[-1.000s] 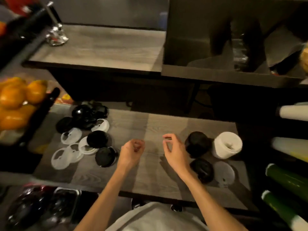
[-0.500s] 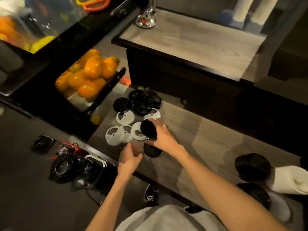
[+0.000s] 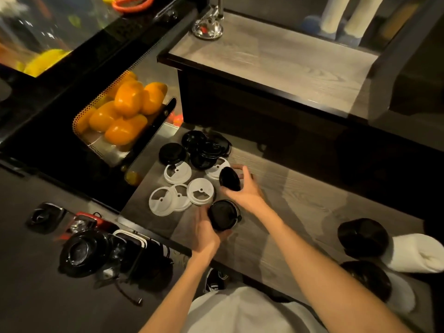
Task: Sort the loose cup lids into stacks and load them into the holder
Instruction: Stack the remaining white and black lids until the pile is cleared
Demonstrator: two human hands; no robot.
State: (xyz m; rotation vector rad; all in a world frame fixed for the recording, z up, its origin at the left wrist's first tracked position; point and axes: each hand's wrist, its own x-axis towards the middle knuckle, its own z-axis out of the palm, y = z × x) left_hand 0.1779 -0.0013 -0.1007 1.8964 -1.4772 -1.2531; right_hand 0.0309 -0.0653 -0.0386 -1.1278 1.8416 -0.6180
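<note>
Loose lids lie on the wooden counter (image 3: 300,203): several black lids (image 3: 204,147) in a heap at the back and several white lids (image 3: 177,174) in front of them. My right hand (image 3: 247,191) grips one black lid (image 3: 229,179), lifted and tilted on edge. My left hand (image 3: 204,229) holds another black lid (image 3: 223,213) just above the counter's front. At the right stand a stack of black lids (image 3: 362,236), a stack of white lids (image 3: 418,253) and a second black stack (image 3: 367,280).
A perforated metal basket of oranges (image 3: 127,109) sits left of the lids. A raised wooden shelf (image 3: 276,56) with a chrome stand base (image 3: 207,27) is behind. Black blender parts (image 3: 81,251) lie on the dark lower surface at left.
The view swung left to the loose lids. My right hand reached over and picked up a black lid; my left hand then took hold of a second black lid near the front.
</note>
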